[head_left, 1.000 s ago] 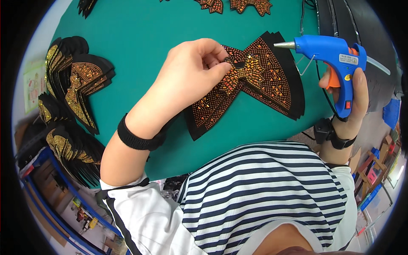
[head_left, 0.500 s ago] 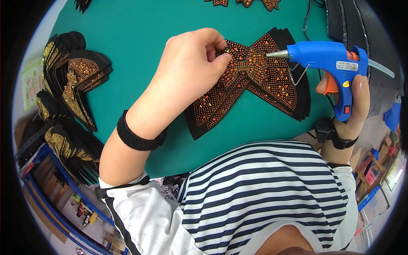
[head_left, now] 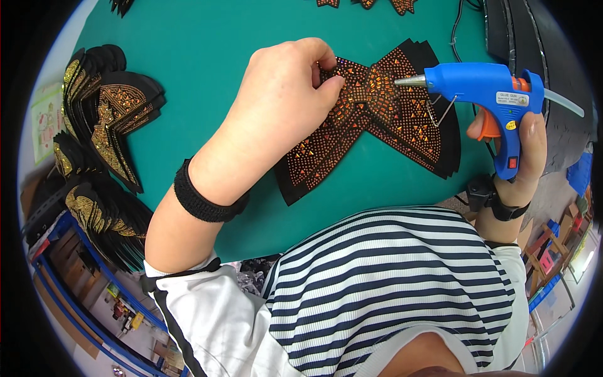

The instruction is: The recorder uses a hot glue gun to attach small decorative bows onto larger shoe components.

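A large black bow [head_left: 411,129] covered in copper and orange studs lies on the green table in front of me. My left hand [head_left: 286,85] is closed at the bow's upper left side, thumb and fingers pinched together over its edge. What sits between the fingertips is hidden. To the right, my right hand [head_left: 532,141] is wrapped round the handle of a blue glue gun [head_left: 471,80], a finger by its orange trigger. The metal nozzle points left, over the bow near its middle. A clear glue stick [head_left: 563,102] sticks out of the gun's back end.
Stacks of black pieces with gold and copper studs [head_left: 129,100] lie along the table's left side, with more [head_left: 103,217] nearer me. Small studded pieces [head_left: 402,6] rest at the far edge. A black cable [head_left: 453,31] and black sheets [head_left: 524,38] are at the right.
The bow's studded middle has turned slightly under my left hand, and that hand has shifted a little. The glue gun stays almost where it was.
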`<state>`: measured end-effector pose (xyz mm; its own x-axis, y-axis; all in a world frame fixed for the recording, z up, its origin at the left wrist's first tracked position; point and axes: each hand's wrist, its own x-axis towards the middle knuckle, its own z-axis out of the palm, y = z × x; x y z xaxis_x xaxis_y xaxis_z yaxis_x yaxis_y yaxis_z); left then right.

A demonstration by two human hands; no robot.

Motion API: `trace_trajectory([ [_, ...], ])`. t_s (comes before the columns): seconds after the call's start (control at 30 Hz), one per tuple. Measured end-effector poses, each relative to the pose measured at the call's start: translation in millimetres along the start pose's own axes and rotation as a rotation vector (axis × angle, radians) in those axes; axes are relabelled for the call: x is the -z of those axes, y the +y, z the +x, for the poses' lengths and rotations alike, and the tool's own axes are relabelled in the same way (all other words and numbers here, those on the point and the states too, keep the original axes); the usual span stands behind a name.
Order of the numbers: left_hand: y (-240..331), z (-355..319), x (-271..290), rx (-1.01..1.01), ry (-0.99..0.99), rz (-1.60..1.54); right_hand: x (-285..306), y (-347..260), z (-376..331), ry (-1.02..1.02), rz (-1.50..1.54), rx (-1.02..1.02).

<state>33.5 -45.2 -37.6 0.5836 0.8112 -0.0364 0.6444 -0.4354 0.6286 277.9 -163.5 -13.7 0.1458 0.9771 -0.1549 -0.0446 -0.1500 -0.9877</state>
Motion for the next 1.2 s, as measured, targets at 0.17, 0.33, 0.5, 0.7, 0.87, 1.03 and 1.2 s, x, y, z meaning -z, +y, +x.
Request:
trace_trajectory([
  [0.17, -0.4, -2.4, 3.2, -0.079, 0.05, 0.051, 3.4, 2.4, -0.4, -0.029, -0.006, 0.0],
  [0.33, 2.6, -14.3, 7.0, -0.294, 0.055, 0.044, 1.9, 0.6, 0.8, -0.002, -0.015, 0.005],
  [0.5, -1.6, -16.4, 1.2, -0.389, -0.026, 0.13, 8.5, 2.9, 2.1, -0.044, -0.038, 0.012],
  [0.7, -2.3, -16.3, -2.2, -0.415, -0.055, 0.137, 11.6, 3.4, 1.9, -0.063, -0.045, -0.001],
  [0.87, -2.5, -15.8, -4.0, -0.426, -0.06, 0.145, 13.7, 5.8, 1.8, -0.054, -0.07, 0.004],
  [1.03, -3.1, -17.4, -7.7, -0.419, -0.061, 0.135, 8.8, 6.3, 0.0, -0.001, -0.063, 0.011],
  [1.2, 0.4, -19.9, -8.4, -0.386, -0.059, 0.128, 11.1, 6.4, 1.0, -0.021, -0.051, 0.0],
])
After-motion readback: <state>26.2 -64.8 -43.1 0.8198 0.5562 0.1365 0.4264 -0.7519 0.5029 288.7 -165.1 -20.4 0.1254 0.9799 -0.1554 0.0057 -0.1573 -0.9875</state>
